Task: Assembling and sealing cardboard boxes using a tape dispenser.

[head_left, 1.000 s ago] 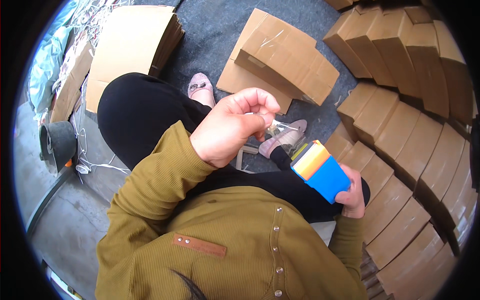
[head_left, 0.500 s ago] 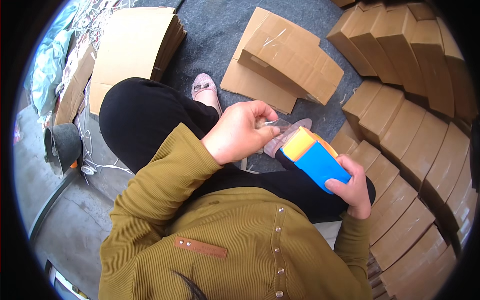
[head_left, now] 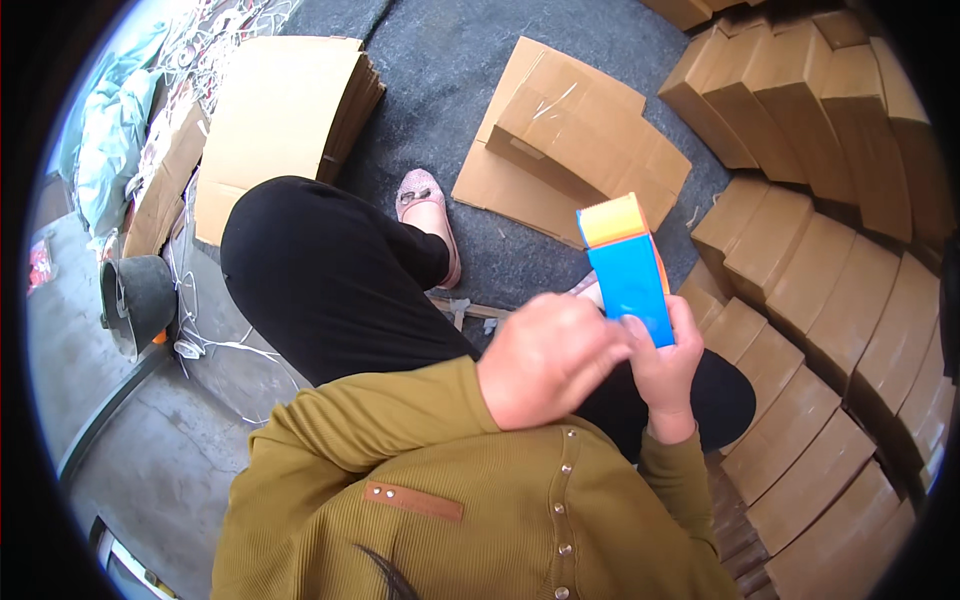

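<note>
Grey carpeted floor (head_left: 600, 40) spreads under a seated person in an olive ribbed top and black trousers, with cardboard all around. Nearest, at chest height, both hands meet on a blue tape dispenser with an orange top (head_left: 628, 270), held upright above the lap. The right hand (head_left: 668, 375) wraps the dispenser's lower end from beneath, thumb pressed to its blue face. The left hand (head_left: 545, 360) is curled, its fingertips closed at the dispenser's lower left edge; whether it pinches a tape end there cannot be told, since the knuckles hide the contact. To do this well, I judge the right hand should keep the dispenser steady while the left works with fingertips only, pulling straight along the dispenser's face rather than sideways, so nothing twists or sticks to itself. Just beyond the hands, a pink shoe (head_left: 428, 215) rests on the floor beside the black knee. Farther on, flattened cartons (head_left: 585, 140) lie overlapped in the middle of the floor, and a taller stack of flat cardboard (head_left: 285, 120) sits toward the floor's far left corner. Along the right edge, rows of folded cartons (head_left: 830, 270) lean on one another. By the left edge sits a dark bucket (head_left: 135, 300) among white cords.
</note>
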The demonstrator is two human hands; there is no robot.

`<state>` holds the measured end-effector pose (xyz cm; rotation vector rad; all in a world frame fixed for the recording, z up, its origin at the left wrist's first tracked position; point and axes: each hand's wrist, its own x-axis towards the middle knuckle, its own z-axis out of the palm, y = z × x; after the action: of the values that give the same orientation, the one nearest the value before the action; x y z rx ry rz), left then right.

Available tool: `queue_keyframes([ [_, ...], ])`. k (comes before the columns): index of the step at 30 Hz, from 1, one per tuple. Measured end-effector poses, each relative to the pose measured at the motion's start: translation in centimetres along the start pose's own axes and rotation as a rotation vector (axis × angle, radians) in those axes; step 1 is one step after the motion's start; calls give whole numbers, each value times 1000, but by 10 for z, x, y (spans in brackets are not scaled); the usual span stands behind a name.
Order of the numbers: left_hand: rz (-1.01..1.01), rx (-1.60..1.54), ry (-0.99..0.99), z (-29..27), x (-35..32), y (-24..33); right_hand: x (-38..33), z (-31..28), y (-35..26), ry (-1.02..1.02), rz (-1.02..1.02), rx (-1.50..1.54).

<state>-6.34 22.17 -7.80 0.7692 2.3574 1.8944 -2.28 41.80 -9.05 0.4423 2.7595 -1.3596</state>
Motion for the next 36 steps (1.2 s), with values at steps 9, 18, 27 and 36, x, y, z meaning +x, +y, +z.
queue_keyframes([
  [9,-655,-1147,232,-28,-8,-45,66,10,7,230,-553,-466],
  [18,-735,-1750,142,-39,8,-29,120,51,25,219,-524,-691],
  [27,-750,-1571,-86,-30,-1,-21,49,34,-52,-65,-689,-80],
  [36,-818,-809,274,-23,-23,-31,52,-3,-16,-129,163,1269],
])
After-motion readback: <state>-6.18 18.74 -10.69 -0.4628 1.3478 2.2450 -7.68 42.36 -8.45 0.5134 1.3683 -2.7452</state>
